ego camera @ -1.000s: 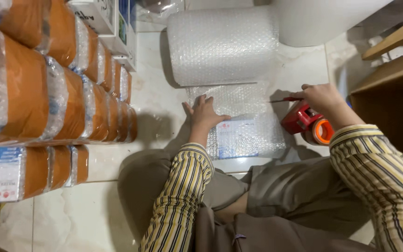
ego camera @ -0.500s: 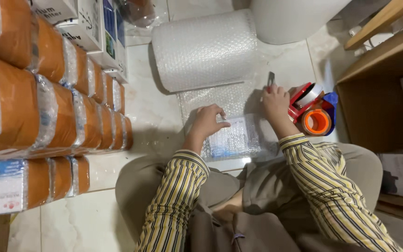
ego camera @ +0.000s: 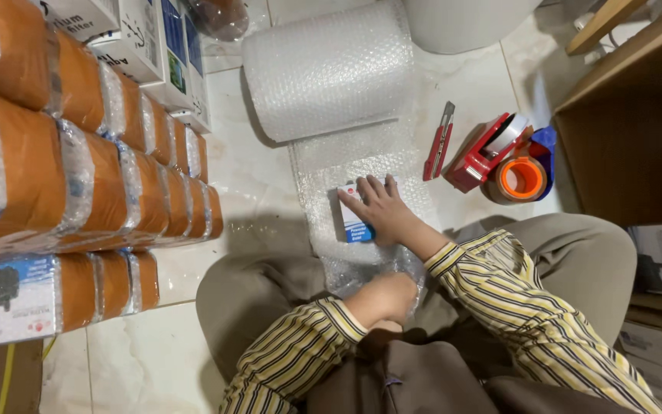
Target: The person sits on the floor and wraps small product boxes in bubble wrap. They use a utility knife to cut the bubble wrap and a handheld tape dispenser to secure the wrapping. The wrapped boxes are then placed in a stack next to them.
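My right hand (ego camera: pixel 383 211) lies flat with fingers spread wide, palm down on a small white-and-blue box (ego camera: pixel 355 217) that sits on the unrolled sheet of bubble wrap (ego camera: pixel 362 165). The box is directly under those fingers, its long axis running away from me toward the roll (ego camera: pixel 329 67), so the right hand is the one in contact with it.

My left hand (ego camera: pixel 383 297) is closer to my lap, fingers curled shut around the near end of the bubble wrap, bunching it just short of the box; I cannot tell how tightly it grips.

Further out on the floor (ego camera: pixel 250 184), to the right of the sheet, a red utility knife (ego camera: pixel 439 141) lies apart from the hand, pointing away from me, and beyond it a red tape dispenser (ego camera: pixel 492 152) rests against an orange tape roll (ego camera: pixel 521 178).

Along the floor's left side stand rows of orange packages wrapped in bubble wrap (ego camera: pixel 109 184). An open cardboard carton (ego camera: pixel 630 138) sits at the right edge.
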